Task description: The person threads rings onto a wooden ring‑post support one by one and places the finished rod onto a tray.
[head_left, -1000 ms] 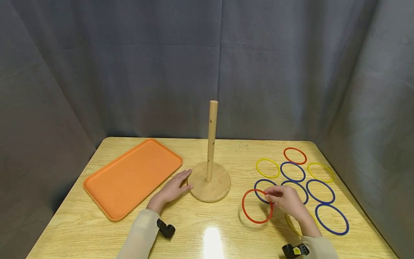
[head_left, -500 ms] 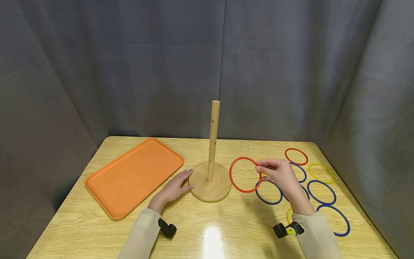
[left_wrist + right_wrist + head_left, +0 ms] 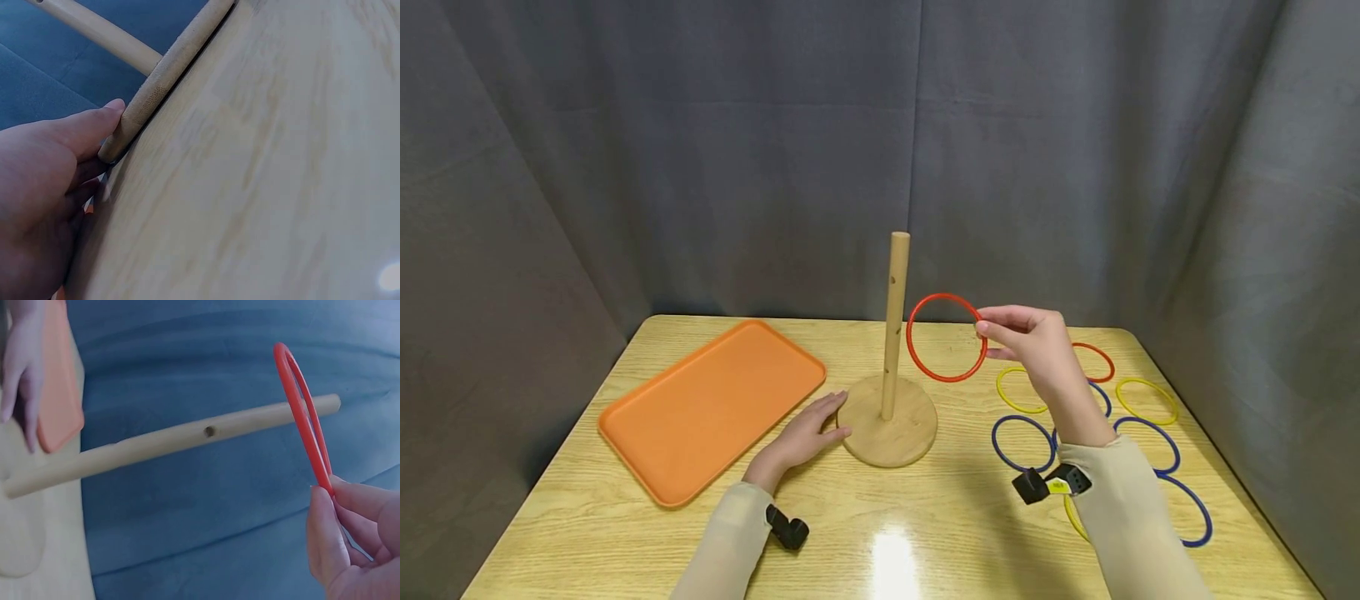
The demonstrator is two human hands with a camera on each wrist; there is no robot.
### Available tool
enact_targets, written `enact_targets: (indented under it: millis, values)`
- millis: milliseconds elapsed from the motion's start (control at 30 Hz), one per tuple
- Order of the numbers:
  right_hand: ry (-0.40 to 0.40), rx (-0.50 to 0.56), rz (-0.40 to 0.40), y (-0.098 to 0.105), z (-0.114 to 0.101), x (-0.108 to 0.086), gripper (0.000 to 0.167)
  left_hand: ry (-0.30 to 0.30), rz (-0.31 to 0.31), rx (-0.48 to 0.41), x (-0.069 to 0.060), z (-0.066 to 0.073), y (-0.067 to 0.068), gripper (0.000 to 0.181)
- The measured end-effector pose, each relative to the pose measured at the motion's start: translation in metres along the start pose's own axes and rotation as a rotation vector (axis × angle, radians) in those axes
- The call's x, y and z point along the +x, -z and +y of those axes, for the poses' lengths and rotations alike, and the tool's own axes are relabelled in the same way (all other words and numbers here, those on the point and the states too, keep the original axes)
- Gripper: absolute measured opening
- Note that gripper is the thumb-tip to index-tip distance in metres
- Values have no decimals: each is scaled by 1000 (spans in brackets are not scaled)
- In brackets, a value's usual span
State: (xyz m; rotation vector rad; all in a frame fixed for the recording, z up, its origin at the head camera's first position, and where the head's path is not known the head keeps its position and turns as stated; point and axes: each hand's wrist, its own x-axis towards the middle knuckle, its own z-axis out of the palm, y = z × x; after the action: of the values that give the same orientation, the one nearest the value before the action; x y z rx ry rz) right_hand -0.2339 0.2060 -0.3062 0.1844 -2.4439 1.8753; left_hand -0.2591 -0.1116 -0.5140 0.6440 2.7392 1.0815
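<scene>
My right hand [image 3: 1026, 337] pinches a red ring [image 3: 947, 380] by its right side between thumb and fingers. The ring hangs upright in the air, just right of the wooden post [image 3: 893, 325] and apart from it in the head view. In the right wrist view the red ring [image 3: 299, 419] overlaps the post [image 3: 156, 447] near its top end. My left hand [image 3: 801, 435] rests against the left edge of the round wooden base [image 3: 910, 425], with its fingers extended. The left wrist view shows its thumb [image 3: 103, 122] touching the base's rim [image 3: 147, 100].
An orange tray [image 3: 715, 408] lies on the left of the wooden table [image 3: 820, 533]. Several blue, yellow and red rings lie flat on the right, including a blue ring [image 3: 995, 446] and a yellow ring [image 3: 1172, 410]; my right forearm covers part of them. Grey curtains [image 3: 775, 167] surround the table.
My right hand has lifted the red ring from low over the other rings, up and leftward to beside the post. The left hand has stayed at the base.
</scene>
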Motion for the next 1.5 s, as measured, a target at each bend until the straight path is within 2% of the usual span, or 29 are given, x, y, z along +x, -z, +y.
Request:
enact_targets:
  millis: [167,433,600,767,1033,1233,1500]
  values:
    - [33,34,23,-5,-20,8,44,3,0,5,0,-1,1,68]
    - [68,123,56,-14,-45,19,28,-3,9,9,-1,-2,0,68]
    - [84,198,71,-20,-55,27,21,-1,7,12,0,-2,-1,68]
    - [78,256,90,-26,-60,33,23,-6,11,7,-1,0,0,68]
    - [41,230,115,-31,-51,38,22,0,15,-1,-1,1,-2,68]
    - [-11,170,112,-35,-36,37,30,3,19,-6,-1,1,-3,68]
    - [-77,149,88,-48,-8,33,33,5,24,1,-1,2,-2,68]
